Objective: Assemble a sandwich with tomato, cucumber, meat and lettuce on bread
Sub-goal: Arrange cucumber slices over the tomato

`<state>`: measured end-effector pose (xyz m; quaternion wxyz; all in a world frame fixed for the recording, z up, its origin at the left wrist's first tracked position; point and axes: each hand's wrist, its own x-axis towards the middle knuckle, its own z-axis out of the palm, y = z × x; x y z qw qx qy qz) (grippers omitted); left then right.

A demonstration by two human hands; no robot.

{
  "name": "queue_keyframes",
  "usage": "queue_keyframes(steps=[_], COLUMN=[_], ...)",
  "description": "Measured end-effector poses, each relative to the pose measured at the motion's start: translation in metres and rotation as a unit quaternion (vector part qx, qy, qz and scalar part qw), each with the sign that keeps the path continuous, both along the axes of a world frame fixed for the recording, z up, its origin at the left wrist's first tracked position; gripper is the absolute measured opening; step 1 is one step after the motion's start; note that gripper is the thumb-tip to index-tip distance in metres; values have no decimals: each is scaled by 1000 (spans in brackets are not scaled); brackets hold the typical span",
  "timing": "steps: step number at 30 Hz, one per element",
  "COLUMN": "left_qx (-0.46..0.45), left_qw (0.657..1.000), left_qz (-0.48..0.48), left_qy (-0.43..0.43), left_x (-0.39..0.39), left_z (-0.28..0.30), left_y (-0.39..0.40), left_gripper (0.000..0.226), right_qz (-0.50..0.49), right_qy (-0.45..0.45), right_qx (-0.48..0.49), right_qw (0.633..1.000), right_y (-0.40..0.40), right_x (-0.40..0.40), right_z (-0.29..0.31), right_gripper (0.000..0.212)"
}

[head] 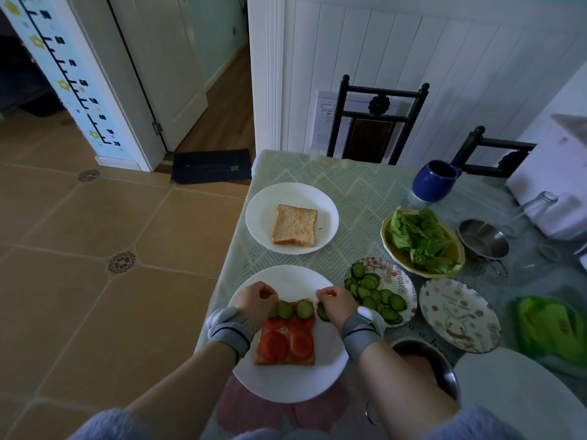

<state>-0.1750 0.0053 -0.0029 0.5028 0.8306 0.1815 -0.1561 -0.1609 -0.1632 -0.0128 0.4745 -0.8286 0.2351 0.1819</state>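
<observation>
A bread slice (286, 360) covered with tomato slices (287, 342) lies on the near white plate (286, 385). Two cucumber slices (293, 309) rest along its far edge. My left hand (255, 301) hovers at the bread's far left corner, fingers curled by a cucumber slice. At the far right corner my right hand (336, 303) pinches a cucumber slice (323, 311). More cucumber slices sit on a patterned plate (395, 277). A second bread slice (294, 225) lies on the far white plate (263, 214). Lettuce (419, 238) fills a yellow bowl (386, 236).
An empty patterned plate (459, 314) sits right of the cucumbers. A metal bowl (427, 365) is by my right forearm. A blue mug (433, 181), small steel pan (482, 238), glass bottle (536, 208) and green bag (549, 328) are to the right. The table's left edge drops to tiled floor.
</observation>
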Motion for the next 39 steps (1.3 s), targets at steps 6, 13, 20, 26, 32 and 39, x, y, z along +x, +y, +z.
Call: queue_keyframes(steps=[6, 13, 20, 26, 32, 39], left_qx=[-150, -210, -185, -158, -27, 48], left_qw=[988, 975, 982, 987, 998, 996], left_qz=[9, 46, 23, 15, -35, -40], left_qy=[42, 51, 38, 34, 49, 60], left_x=[-6, -9, -14, -16, -18, -24], left_z=[3, 1, -4, -2, -6, -13], left_y=[-16, -5, 1, 6, 19, 20], left_gripper=[20, 22, 22, 26, 29, 32], right_qz=[-13, -16, 4, -1, -23, 38], right_qy=[35, 38, 48, 54, 40, 30], right_qx=[311, 382, 328, 304, 245, 172], right_qw=[950, 923, 944, 951, 968, 984], right_y=[18, 24, 26, 27, 22, 18], right_x=[-7, -12, -18, -20, -18, -19], right_z=[19, 16, 9, 5, -6, -18], right_gripper=[21, 19, 12, 18, 6, 17])
